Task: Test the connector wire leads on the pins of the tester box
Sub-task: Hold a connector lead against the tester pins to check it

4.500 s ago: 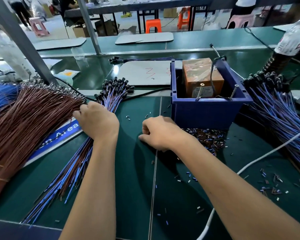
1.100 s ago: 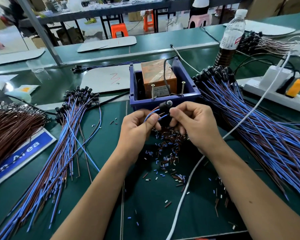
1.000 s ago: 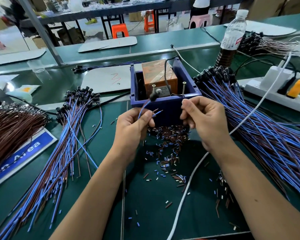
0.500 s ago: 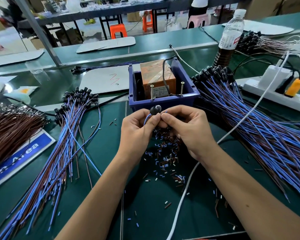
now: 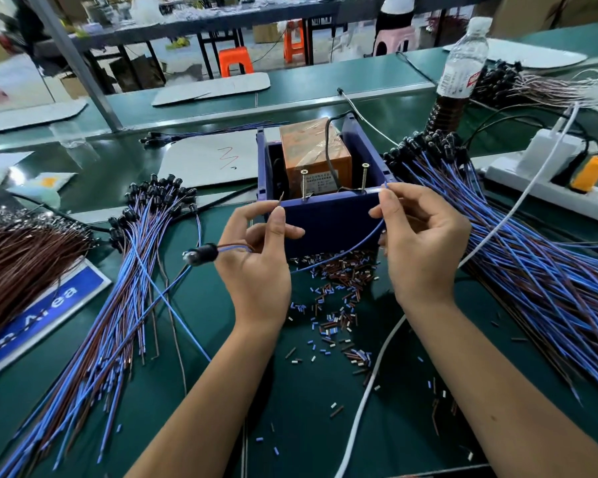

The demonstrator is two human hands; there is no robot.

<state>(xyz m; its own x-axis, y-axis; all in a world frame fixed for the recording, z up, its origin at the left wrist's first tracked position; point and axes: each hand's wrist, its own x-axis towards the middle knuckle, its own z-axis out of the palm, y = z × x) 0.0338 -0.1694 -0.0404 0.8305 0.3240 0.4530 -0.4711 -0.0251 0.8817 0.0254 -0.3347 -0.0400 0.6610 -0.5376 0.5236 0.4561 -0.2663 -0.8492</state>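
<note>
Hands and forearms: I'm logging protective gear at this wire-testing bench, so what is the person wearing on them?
Nothing shows: the left hand and the right hand are bare, without gloves, rings or watch, and both forearms are uncovered to the frame's edge.

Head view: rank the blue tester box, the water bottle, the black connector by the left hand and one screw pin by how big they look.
1. blue tester box
2. water bottle, though it stands farther back, so its true size is unsure
3. black connector and screw pin: they look alike, so no ranking.
</note>
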